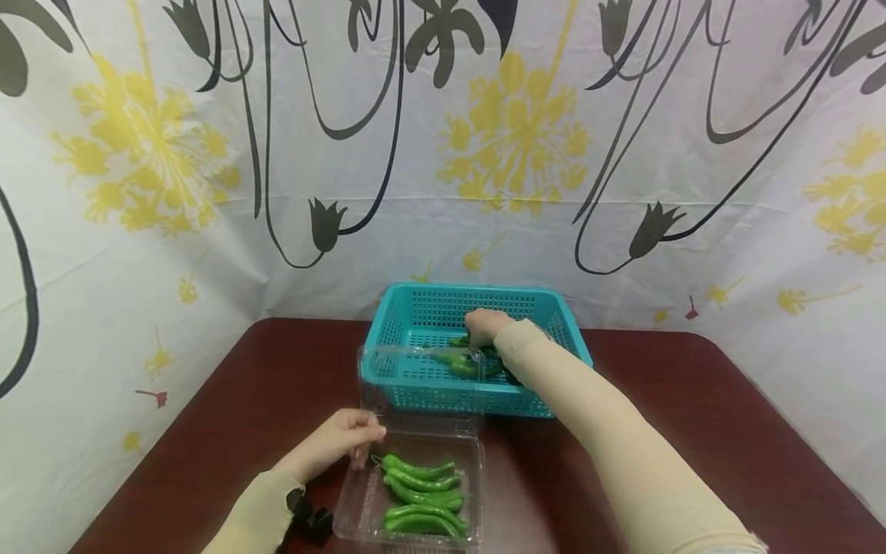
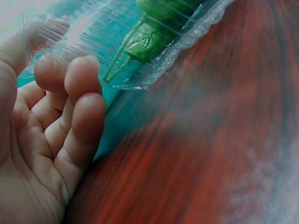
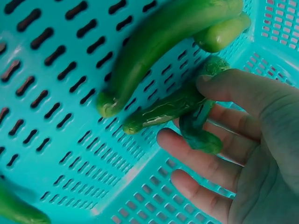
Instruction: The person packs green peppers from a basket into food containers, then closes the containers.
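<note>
My left hand (image 1: 339, 440) pinches the left edge of a clear plastic clamshell box (image 1: 365, 496), near its hinge. Its lid (image 1: 422, 422) stands raised toward the back. Several long green chili peppers (image 1: 424, 483) lie side by side across the box. In the left wrist view, pepper stems show through the plastic beside my fingers (image 2: 86, 116). My right hand (image 1: 487, 325) reaches into a turquoise basket (image 1: 477, 291). There its thumb and fingers grip a green chili pepper (image 3: 161, 109), with a darker curled pepper (image 3: 201, 135) against the fingers.
More peppers, among them a large curved one (image 3: 149, 51), lie on the basket's slotted floor. The basket stands behind the box on a dark red-brown table (image 1: 304, 369). A flower-printed cloth (image 1: 429, 231) hangs behind. A black strap device (image 1: 308, 517) is on the left wrist.
</note>
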{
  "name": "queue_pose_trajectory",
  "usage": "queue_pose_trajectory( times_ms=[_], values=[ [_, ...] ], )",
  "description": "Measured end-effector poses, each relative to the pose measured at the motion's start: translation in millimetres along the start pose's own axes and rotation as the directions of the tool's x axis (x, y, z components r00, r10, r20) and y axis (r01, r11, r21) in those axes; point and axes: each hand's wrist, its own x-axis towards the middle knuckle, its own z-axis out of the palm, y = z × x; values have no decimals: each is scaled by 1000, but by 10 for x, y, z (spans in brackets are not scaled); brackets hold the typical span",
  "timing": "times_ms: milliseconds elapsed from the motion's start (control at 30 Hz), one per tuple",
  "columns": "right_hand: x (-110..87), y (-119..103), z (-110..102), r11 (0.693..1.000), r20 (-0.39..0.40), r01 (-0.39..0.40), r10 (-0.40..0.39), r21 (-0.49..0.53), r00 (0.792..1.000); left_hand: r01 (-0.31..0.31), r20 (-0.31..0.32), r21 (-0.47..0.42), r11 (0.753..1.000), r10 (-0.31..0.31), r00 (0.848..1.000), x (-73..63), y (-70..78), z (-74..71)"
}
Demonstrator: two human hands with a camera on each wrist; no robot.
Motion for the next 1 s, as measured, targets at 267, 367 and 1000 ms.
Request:
queue_pose_trajectory(
  times_ms=[267,367,1000],
  values=[
    [0,68,28,1000,13,-8,8,0,1000,-16,9,5,1000,16,1000,11,3,-8],
    [-36,41,17,1000,18,-9,9,-8,1000,-24,11,8,1000,24,1000,10,-4,-8],
    [-40,99,-7,1000,39,-16,16,-1,999,-10,20,7,1000,10,1000,9,-11,-9]
  ],
)
